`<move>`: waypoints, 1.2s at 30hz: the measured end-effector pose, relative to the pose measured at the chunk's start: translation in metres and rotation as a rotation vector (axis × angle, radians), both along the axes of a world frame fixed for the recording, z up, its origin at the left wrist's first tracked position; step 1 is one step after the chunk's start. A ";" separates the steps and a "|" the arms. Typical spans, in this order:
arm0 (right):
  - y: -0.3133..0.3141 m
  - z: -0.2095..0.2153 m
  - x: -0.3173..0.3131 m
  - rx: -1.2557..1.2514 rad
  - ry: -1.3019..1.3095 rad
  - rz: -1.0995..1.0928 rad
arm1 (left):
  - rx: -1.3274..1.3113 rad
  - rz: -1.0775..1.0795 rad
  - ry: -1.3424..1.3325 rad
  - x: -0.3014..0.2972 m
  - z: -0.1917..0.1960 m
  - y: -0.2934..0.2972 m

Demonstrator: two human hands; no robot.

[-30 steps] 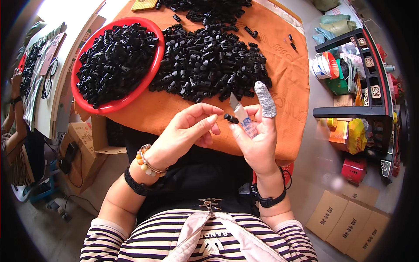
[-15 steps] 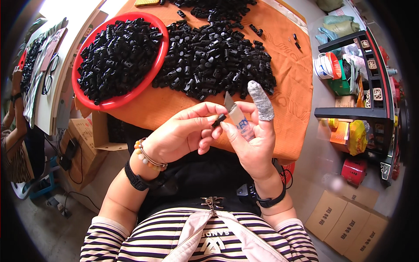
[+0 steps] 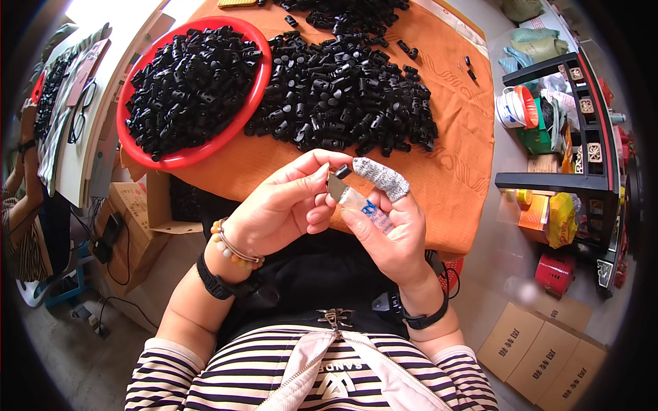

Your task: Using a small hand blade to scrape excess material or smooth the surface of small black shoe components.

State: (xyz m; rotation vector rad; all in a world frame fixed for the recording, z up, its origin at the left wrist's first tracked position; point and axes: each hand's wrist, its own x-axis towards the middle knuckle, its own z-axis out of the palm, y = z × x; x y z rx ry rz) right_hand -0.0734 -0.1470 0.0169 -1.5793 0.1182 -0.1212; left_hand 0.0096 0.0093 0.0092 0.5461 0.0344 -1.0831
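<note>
My left hand (image 3: 288, 205) pinches a small black plastic piece (image 3: 342, 171) between thumb and fingertips, above my lap. My right hand (image 3: 387, 229) grips a small flat blade tool (image 3: 356, 200) with a pale handle; its metal tip touches the black piece. A grey knitted cot covers my right index finger (image 3: 382, 178). Behind the hands, a heap of the same black pieces (image 3: 343, 96) lies on an orange cloth (image 3: 466, 130). A red round tray (image 3: 188, 89) at the left holds many more.
A black shelf rack (image 3: 569, 144) with bags and containers stands at the right. Cardboard boxes (image 3: 541, 356) lie on the floor at the lower right, another box (image 3: 137, 212) under the table at the left. Another person's arm (image 3: 20, 164) shows at the far left.
My hands have come closer together and risen slightly. The black piece, first held apart beside the blade, now sits against the blade tip.
</note>
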 end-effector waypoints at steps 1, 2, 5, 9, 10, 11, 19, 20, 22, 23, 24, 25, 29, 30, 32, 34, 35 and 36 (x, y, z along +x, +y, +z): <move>0.002 0.000 0.001 -0.004 -0.009 -0.014 | -0.020 0.008 0.019 -0.001 -0.001 0.000; 0.004 0.001 0.001 -0.009 -0.018 -0.028 | -0.041 0.017 0.039 -0.001 -0.002 -0.001; 0.003 0.003 0.000 -0.002 0.003 -0.013 | -0.058 0.013 0.031 -0.001 -0.003 0.000; 0.002 0.002 0.000 -0.002 0.005 -0.006 | -0.050 0.010 0.034 -0.002 -0.003 0.000; 0.002 0.002 0.000 -0.007 0.005 -0.003 | -0.053 0.011 0.029 -0.002 -0.003 0.000; 0.002 0.002 0.000 -0.011 0.006 0.000 | -0.056 0.012 0.024 -0.003 -0.004 0.001; 0.002 0.007 0.001 0.066 -0.003 0.024 | -0.111 -0.005 -0.016 -0.002 -0.008 0.003; 0.002 0.007 0.001 0.069 0.003 0.035 | -0.117 -0.004 -0.024 -0.002 -0.008 0.003; 0.003 0.007 0.001 0.078 -0.002 0.027 | -0.113 -0.005 -0.029 -0.002 -0.008 0.003; 0.003 0.007 0.001 0.086 -0.008 0.020 | -0.109 -0.006 -0.034 -0.002 -0.008 0.003; 0.003 0.007 0.001 0.087 -0.008 0.020 | -0.108 -0.007 -0.034 -0.002 -0.008 0.003; 0.003 0.007 0.001 0.076 -0.012 0.024 | -0.111 -0.009 -0.036 -0.002 -0.008 0.003; -0.004 0.001 0.000 -0.090 -0.072 0.030 | -0.036 0.011 -0.037 -0.004 -0.004 0.000; -0.002 0.003 0.000 -0.089 -0.072 0.030 | -0.035 0.010 -0.038 -0.003 -0.005 0.001; 0.003 0.010 0.000 0.100 -0.036 0.016 | -0.118 -0.023 -0.036 -0.002 -0.006 0.003; 0.003 0.012 -0.001 0.078 -0.011 0.030 | -0.130 -0.008 -0.038 -0.002 -0.005 0.002; 0.003 0.012 -0.002 0.056 0.014 0.044 | -0.143 0.007 -0.040 -0.002 -0.005 0.001; 0.003 0.011 -0.002 0.057 0.014 0.043 | -0.143 0.006 -0.040 -0.002 -0.005 0.001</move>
